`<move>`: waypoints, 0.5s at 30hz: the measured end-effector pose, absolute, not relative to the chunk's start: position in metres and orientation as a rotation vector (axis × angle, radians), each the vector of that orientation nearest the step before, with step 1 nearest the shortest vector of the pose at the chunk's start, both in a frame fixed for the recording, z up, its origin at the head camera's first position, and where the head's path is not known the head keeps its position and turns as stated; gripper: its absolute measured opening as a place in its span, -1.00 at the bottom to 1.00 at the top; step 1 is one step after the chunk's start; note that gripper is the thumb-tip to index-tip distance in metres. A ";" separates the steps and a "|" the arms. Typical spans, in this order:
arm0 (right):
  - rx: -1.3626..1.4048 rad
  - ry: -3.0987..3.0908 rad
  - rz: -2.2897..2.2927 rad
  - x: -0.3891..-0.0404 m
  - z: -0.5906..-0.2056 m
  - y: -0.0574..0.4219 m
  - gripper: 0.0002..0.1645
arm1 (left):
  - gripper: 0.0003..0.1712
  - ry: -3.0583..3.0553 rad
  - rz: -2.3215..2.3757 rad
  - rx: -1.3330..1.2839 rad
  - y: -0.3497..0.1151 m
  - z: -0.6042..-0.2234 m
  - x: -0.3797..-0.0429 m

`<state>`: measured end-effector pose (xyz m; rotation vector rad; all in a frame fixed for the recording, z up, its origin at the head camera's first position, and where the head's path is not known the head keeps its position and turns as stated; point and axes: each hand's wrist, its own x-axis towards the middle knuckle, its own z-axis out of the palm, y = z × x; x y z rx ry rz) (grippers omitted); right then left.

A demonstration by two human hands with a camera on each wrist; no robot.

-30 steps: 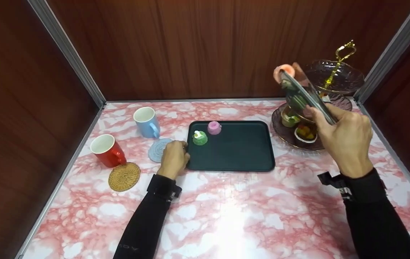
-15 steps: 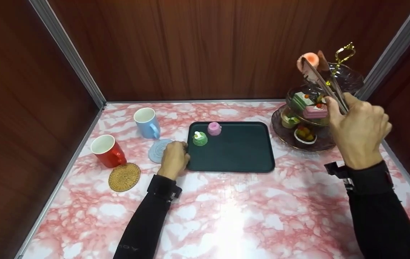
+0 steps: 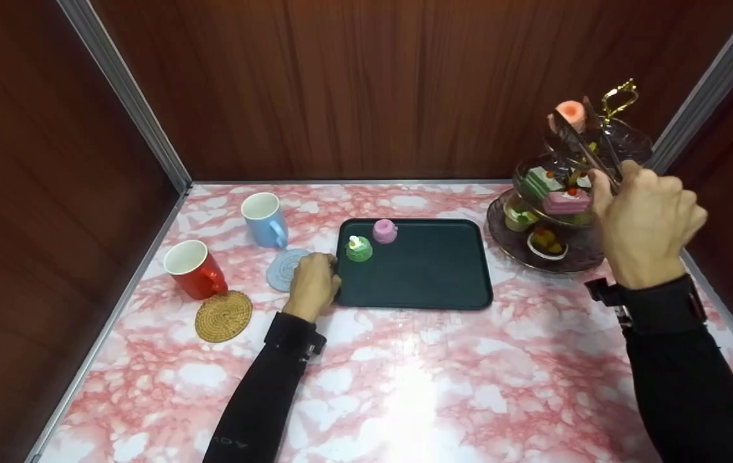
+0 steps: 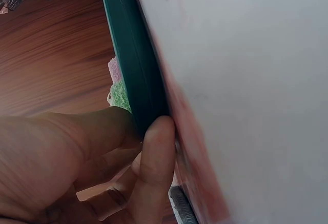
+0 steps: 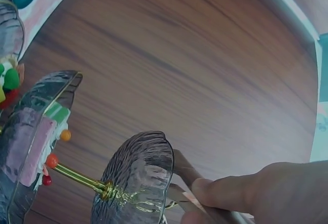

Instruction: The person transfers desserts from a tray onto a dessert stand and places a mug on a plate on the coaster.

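My left hand (image 3: 312, 283) pinches the left rim of a dark green tray (image 3: 424, 273), the thumb above and a finger at its side in the left wrist view. On the tray sit a green cake (image 3: 359, 249) and a pink cake (image 3: 385, 231). My right hand (image 3: 649, 218) grips metal tongs (image 3: 580, 141), pointing up and away. Between the tong tips is a round, orange-pink cake (image 3: 571, 114), held at the top tier of a glass tiered stand (image 3: 501, 243). In the right wrist view the top plate (image 5: 136, 165) hides the tong tips and that cake.
Cake slices (image 3: 566, 202) lie on the middle tier, and small dessert cups (image 3: 547, 243) on the bottom one. At left stand a blue mug (image 3: 265, 222) and a red mug (image 3: 194, 273), beside a blue coaster (image 3: 283, 270) and a woven coaster (image 3: 224, 316). Wooden walls enclose the table.
My right hand has moved right with the tongs and orange-pink cake, from left of the stand to its top tier. The left hand stays on the tray's rim.
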<state>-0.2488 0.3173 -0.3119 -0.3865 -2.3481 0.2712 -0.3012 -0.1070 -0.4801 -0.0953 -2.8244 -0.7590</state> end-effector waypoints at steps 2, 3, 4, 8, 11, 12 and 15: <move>-0.385 -2.354 0.251 -0.251 -0.311 0.317 -0.35 | -0.63 -2.828 -0.767 -0.085 -0.107 -0.480 -0.301; -0.384 -2.354 0.240 -0.252 -0.311 0.317 -0.34 | -0.63 -2.829 -0.768 -0.081 -0.107 -0.480 -0.301; -0.386 -2.358 0.234 -0.253 -0.310 0.317 -0.34 | -0.63 -2.831 -0.770 -0.076 -0.107 -0.480 -0.301; -0.398 -2.380 0.220 -0.257 -0.307 0.317 -0.31 | -0.64 -2.834 -0.773 -0.067 -0.107 -0.480 -0.301; -0.413 -2.398 0.222 -0.258 -0.305 0.316 -0.28 | -0.64 -2.834 -0.772 -0.073 -0.107 -0.480 -0.301; -0.419 -2.403 0.223 -0.258 -0.305 0.316 -0.28 | -0.64 -2.834 -0.771 -0.075 -0.107 -0.480 -0.301; -0.432 -2.416 0.218 -0.259 -0.305 0.315 -0.27 | -0.64 -2.838 -0.765 -0.073 -0.107 -0.480 -0.302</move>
